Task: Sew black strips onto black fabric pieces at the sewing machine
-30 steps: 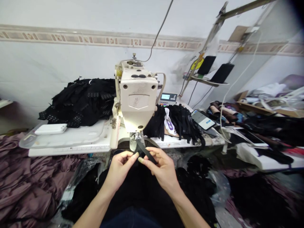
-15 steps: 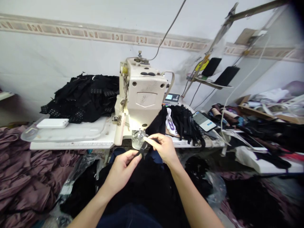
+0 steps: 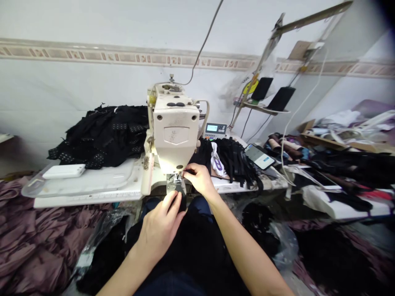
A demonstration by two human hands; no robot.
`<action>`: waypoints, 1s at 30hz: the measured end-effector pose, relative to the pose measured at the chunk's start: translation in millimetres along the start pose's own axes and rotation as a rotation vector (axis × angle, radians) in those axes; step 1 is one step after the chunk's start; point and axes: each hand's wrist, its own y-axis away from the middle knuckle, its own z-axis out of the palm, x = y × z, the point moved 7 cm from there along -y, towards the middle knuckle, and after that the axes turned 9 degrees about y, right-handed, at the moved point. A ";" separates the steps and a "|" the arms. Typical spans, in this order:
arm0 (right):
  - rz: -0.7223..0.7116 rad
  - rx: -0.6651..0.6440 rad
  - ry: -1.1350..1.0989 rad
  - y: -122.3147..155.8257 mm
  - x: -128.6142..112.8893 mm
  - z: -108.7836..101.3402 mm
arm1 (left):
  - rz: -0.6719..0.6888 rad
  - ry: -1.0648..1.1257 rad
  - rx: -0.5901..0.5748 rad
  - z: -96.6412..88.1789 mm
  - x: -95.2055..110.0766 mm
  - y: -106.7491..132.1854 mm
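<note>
On the far left, crumpled mauve cloth (image 3: 31, 234) lies below the white table (image 3: 92, 194), which carries a white rectangular block (image 3: 63, 171) and a heap of black fabric pieces with dotted bands (image 3: 105, 135). The left forearm rises from the lower left, and the left hand (image 3: 159, 230) curls, its thumb and fingers pinching a short black fabric strip (image 3: 181, 201). The strip sits just below the metal presser foot (image 3: 175, 181) of a cream industrial sewing machine (image 3: 174, 131), its long axis running roughly upright toward the foot, though most of it is hidden. The right forearm comes in from the lower right, and the right hand (image 3: 198, 179) bends at the wrist, its fingers reaching leftward to just beside the foot; whether they pinch anything cannot be told. Further right lie bundled black straps (image 3: 236, 162) and a smartphone (image 3: 259, 157).
</note>
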 end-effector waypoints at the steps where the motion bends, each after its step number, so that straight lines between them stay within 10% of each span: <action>1: -0.005 0.004 0.026 -3.3 -0.8 0.5 | -0.013 -0.015 -0.005 2.7 0.8 -1.5; 10: 0.036 0.055 0.037 -11.1 4.8 5.0 | -0.115 -0.055 -0.039 17.6 3.8 -8.8; 16: 0.216 0.123 -0.239 36.0 29.2 5.0 | -0.147 0.292 0.006 -8.3 -10.9 10.2; 22: 0.328 -0.367 -0.236 108.6 56.3 11.9 | -0.426 0.609 -0.134 -21.1 -69.6 57.0; 30: 0.346 -0.253 -0.212 105.1 49.7 -26.2 | -0.217 0.070 -0.144 -16.3 -109.5 79.3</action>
